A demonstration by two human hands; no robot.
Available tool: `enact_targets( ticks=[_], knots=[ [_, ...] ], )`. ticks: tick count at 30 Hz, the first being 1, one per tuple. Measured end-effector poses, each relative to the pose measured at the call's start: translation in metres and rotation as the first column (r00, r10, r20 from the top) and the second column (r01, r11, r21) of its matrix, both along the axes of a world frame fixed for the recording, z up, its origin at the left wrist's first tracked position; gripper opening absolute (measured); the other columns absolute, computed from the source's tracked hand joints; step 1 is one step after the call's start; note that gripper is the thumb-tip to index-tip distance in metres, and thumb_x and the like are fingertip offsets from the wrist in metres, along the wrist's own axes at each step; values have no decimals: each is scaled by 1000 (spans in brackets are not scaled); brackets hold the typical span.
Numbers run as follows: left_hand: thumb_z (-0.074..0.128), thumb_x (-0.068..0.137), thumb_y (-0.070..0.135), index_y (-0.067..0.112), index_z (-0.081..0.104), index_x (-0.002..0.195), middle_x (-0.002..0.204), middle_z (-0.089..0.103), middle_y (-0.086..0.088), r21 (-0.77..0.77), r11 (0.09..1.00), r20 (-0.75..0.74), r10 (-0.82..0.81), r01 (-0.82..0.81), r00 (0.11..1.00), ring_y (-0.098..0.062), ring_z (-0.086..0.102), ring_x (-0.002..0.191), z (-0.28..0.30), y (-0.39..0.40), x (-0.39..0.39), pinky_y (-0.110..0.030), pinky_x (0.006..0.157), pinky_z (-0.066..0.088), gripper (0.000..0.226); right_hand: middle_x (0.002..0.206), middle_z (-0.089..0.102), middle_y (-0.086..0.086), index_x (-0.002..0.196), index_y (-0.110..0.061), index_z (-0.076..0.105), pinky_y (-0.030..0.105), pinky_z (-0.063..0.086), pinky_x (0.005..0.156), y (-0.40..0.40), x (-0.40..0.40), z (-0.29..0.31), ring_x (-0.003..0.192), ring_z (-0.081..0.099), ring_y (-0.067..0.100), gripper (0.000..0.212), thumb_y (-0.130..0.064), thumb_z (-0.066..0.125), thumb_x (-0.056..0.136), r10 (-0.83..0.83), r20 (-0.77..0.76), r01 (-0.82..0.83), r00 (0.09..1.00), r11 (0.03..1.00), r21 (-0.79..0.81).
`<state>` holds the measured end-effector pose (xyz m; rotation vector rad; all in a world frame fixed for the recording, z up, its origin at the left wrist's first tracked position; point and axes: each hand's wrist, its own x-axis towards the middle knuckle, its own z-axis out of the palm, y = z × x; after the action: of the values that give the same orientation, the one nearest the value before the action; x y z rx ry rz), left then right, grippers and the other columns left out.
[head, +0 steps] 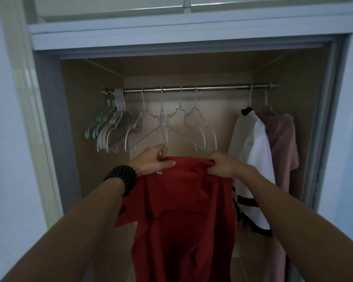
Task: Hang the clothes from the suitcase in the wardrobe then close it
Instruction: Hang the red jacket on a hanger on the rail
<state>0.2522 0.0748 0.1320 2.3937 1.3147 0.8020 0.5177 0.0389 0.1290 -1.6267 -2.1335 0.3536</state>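
We grip the red shirt by its top edge, left hand and right hand both pinching fabric, before the open wardrobe. Behind it, empty hangers hang on the rail; a white garment and a pink garment hang right.

We see a matt red cloth shirt, a shiny metal rail, pale plastic hangers and a beaded bracelet.
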Motion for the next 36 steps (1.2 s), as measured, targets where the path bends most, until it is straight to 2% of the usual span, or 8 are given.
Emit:
enact_targets(
  ticks=[6, 10, 12, 16, 20, 28, 31, 36],
  knots=[
    [62, 93, 31, 15, 53, 104, 84, 71, -1, -48, 999, 21, -19, 20, 1000, -6, 64, 76, -13, 10, 8, -23, 69, 44, 21, 84, 66, 2, 85, -16, 65, 30, 46, 66, 5, 33, -8, 78, 63, 19, 22, -27, 50, 74, -188, -372, 195, 909, 981, -18],
    [57, 96, 31, 20, 48, 106, 87, 70, 0, -124, 991, 54, -51, 57, 997, -13, 66, 82, -16, 11, 19, -26, 74, 48, 18, 115, 62, 2, 127, -20, 51, 40, 50, 86, 27, 32, -7, 100, 61, 22, 78, -71, 48, 67, -289, -625, 339, 725, 940, -42],
    [58, 96, 26, 24, 46, 109, 95, 70, -1, -211, 971, 177, -78, 115, 981, -15, 68, 83, -14, 9, 18, -27, 74, 53, 18, 123, 60, 0, 136, -22, 44, 39, 50, 90, 41, 29, -4, 105, 61, 23, 87, -75, 47, 67, -322, -581, 418, 747, 908, 34],
    [50, 94, 5, 21, 54, 110, 95, 69, 4, -283, 933, 311, -131, 224, 941, -10, 63, 80, -10, 9, 12, -19, 68, 51, 24, 91, 66, 4, 93, -15, 66, 30, 45, 73, 62, 11, 2, 89, 63, 25, 35, -48, 56, 87, -302, -387, 391, 871, 904, 175],
    [47, 91, -5, 13, 71, 85, 95, 70, 5, -262, 935, 336, -142, 237, 931, -10, 63, 91, -12, 15, 4, -15, 78, 47, 31, 53, 51, -1, 55, -17, 53, 28, 34, 57, 75, -7, 0, 57, 52, 17, 36, -21, 57, 91, -177, -454, 348, 873, 878, 328],
    [60, 95, 17, 4, 72, 108, 107, 73, -9, -289, 897, 570, -119, 334, 813, -18, 69, 99, 7, 14, 32, -26, 92, 52, 22, 93, 73, 4, 103, -19, 74, 25, 47, 74, 44, -13, 2, 80, 64, 13, 18, -15, 61, 90, 102, -609, 3, 786, 986, 170],
    [62, 94, 26, 15, 75, 103, 101, 75, 0, -159, 955, 570, -120, 252, 812, -13, 69, 96, 23, 20, 68, -26, 90, 53, 19, 68, 68, -16, 116, -24, 68, 11, 45, 61, 40, -9, -5, 62, 59, -1, 32, -7, 55, 92, 129, -573, 6, 809, 974, 228],
    [70, 81, 46, 15, 77, 78, 80, 74, -5, -4, 998, 503, -50, 60, 863, -11, 66, 76, 41, 43, 106, -28, 75, 52, 32, 49, 51, -16, 130, -28, 59, 18, 35, 49, 38, -3, -6, 46, 40, 0, 49, -2, 51, 88, 117, -488, 17, 865, 965, 262]
  ],
)
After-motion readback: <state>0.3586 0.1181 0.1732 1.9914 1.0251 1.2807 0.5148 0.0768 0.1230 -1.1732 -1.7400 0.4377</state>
